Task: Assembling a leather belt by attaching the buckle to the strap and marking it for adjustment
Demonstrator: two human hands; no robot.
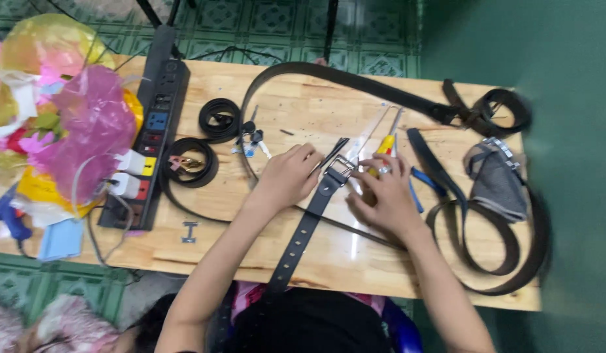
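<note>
Currently both hands sit mid-worktop on the black belt (307, 225), which runs from the near edge up to its metal buckle (343, 167). Left hand (286, 175): fingers curled, pressing the belt end just beside the buckle. Right hand (383, 196): fingers together at the buckle's other side, over a yellow-handled screwdriver (383, 147). Power strip (152, 124) along the left edge; two coiled belts (205, 140) beside it.

black belt (302, 236), yellow screwdriver (383, 149), green patterned floor tiles (264, 23)
</note>
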